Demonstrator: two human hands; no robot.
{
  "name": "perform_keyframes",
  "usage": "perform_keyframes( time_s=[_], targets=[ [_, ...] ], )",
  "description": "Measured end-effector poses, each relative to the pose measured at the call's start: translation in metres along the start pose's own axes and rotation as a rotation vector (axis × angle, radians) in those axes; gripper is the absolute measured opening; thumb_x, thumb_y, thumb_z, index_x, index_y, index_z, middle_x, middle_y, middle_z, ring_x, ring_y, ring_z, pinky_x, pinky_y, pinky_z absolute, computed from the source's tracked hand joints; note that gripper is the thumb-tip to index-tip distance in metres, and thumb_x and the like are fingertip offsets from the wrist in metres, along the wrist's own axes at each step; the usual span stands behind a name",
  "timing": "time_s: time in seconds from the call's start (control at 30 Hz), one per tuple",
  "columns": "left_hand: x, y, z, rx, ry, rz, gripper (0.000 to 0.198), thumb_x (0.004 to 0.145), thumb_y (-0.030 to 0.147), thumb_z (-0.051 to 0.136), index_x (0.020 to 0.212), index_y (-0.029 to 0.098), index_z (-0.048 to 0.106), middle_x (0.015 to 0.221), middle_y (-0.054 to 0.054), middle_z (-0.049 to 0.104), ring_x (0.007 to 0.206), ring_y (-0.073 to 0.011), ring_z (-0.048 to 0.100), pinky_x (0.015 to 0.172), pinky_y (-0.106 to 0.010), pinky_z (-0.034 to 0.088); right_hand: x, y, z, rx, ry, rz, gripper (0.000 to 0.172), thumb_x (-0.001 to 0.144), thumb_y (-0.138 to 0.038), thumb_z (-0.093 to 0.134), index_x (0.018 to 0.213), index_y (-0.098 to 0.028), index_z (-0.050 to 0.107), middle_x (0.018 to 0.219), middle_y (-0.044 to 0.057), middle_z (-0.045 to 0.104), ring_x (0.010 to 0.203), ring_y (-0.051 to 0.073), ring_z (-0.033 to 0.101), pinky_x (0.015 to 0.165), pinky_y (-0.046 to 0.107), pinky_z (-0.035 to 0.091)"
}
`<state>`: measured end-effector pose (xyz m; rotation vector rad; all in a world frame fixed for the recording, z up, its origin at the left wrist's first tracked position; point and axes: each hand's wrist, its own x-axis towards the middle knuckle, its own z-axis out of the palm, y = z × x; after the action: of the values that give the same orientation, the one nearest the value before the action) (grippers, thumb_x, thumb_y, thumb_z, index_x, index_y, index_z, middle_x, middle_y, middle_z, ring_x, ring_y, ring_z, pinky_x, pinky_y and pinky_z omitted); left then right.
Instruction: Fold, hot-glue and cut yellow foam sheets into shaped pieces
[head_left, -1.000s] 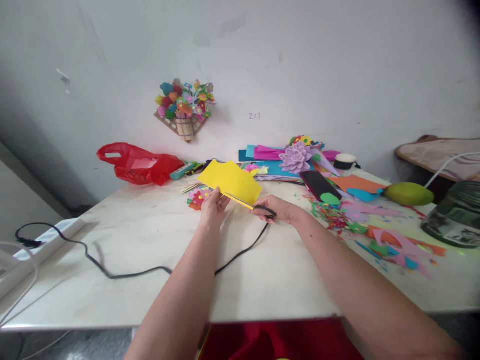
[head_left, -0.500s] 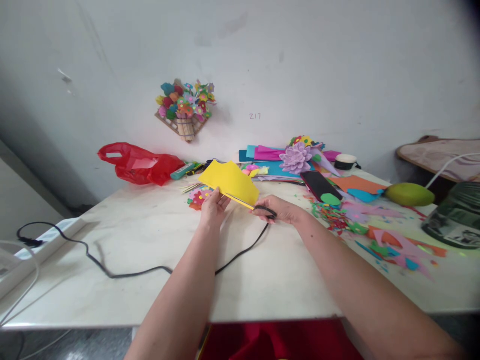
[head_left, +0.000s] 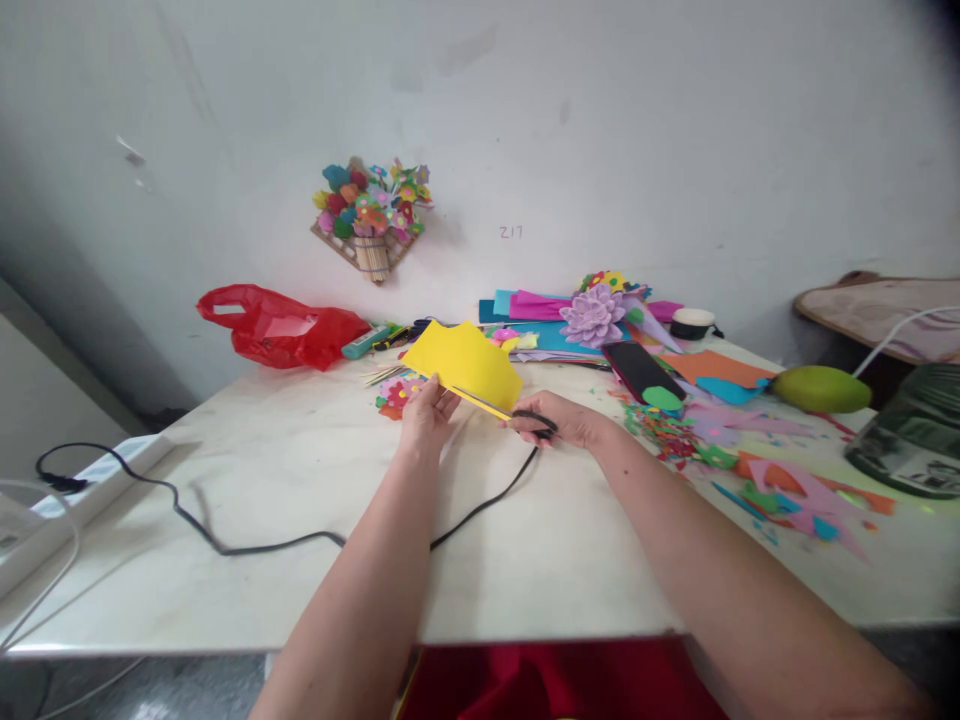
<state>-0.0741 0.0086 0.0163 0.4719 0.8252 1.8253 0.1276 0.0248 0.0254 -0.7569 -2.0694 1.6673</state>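
Note:
A yellow craft sheet (head_left: 465, 362) with a scalloped far edge is held up over the table in front of me. My left hand (head_left: 429, 412) pinches its near edge, thumb on top and fingers beneath. In my right hand (head_left: 561, 420) are black-handled scissors (head_left: 541, 425), their blades lying along the sheet's near edge. Whether the blades are fully closed is hard to make out. Just behind my left hand lie small paper flowers (head_left: 395, 392) in red, pink and blue.
A black cable (head_left: 262, 548) crosses the table beneath my forearms from a white power strip (head_left: 97, 485). Colourful scraps (head_left: 795, 495), a phone (head_left: 641, 372) and a glass jar (head_left: 911, 435) lie to the right. Back left is a red plastic bag (head_left: 281, 330).
The yellow sheet and the scissors have shifted very slightly to the right. Both hands keep their hold.

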Motion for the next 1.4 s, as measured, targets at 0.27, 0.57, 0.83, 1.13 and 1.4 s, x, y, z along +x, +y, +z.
perform_keyframes(
  time_s=[0.27, 0.57, 0.83, 1.13, 1.4],
  targets=[
    [0.0006, -0.0036, -0.0013, 0.010, -0.046, 0.010, 0.005, 0.072, 0.020, 0.060, 0.075, 0.016, 0.058, 0.068, 0.000, 0.065, 0.060, -0.0109, 0.062, 0.063, -0.024, 0.050, -0.0007, -0.0022, 0.0026, -0.017, 0.012, 0.005, 0.025, 0.070, -0.034, 0.058, 0.073, -0.009, 0.057, 0.046, -0.004, 0.048, 0.033, 0.002, 0.035, 0.030, 0.016, 0.024],
    [0.0011, -0.0043, -0.0017, 0.011, -0.050, 0.017, 0.004, 0.072, 0.019, 0.060, 0.074, 0.017, 0.058, 0.067, 0.000, 0.065, 0.061, -0.0108, 0.063, 0.062, -0.023, 0.049, 0.0008, 0.0004, 0.0023, 0.006, 0.027, -0.004, 0.025, 0.072, -0.035, 0.057, 0.069, -0.010, 0.055, 0.045, -0.005, 0.046, 0.033, 0.002, 0.034, 0.030, 0.015, 0.023],
    [0.0008, -0.0034, -0.0017, -0.005, -0.052, 0.016, 0.005, 0.070, 0.019, 0.061, 0.073, 0.017, 0.057, 0.068, 0.000, 0.065, 0.060, -0.0103, 0.062, 0.060, -0.022, 0.050, 0.0019, -0.0006, 0.0021, -0.028, 0.037, -0.019, 0.026, 0.071, -0.035, 0.059, 0.073, -0.009, 0.056, 0.043, -0.005, 0.046, 0.032, 0.003, 0.034, 0.031, 0.016, 0.025],
    [0.0005, -0.0024, -0.0006, -0.010, -0.038, 0.000, 0.004, 0.072, 0.018, 0.059, 0.075, 0.016, 0.058, 0.067, -0.001, 0.065, 0.059, -0.0108, 0.063, 0.059, -0.022, 0.050, 0.0027, 0.0004, 0.0024, 0.004, 0.047, -0.004, 0.028, 0.071, -0.036, 0.060, 0.077, -0.009, 0.058, 0.043, -0.005, 0.046, 0.032, 0.003, 0.035, 0.030, 0.016, 0.026],
    [-0.0007, -0.0031, 0.0001, 0.000, -0.024, 0.008, 0.003, 0.071, 0.017, 0.059, 0.072, 0.016, 0.057, 0.065, 0.000, 0.065, 0.057, -0.0103, 0.062, 0.058, -0.022, 0.050, 0.0030, 0.0019, 0.0043, 0.024, 0.054, 0.005, 0.026, 0.072, -0.036, 0.060, 0.074, -0.010, 0.056, 0.045, -0.005, 0.048, 0.032, 0.003, 0.036, 0.030, 0.015, 0.027]
  ],
)
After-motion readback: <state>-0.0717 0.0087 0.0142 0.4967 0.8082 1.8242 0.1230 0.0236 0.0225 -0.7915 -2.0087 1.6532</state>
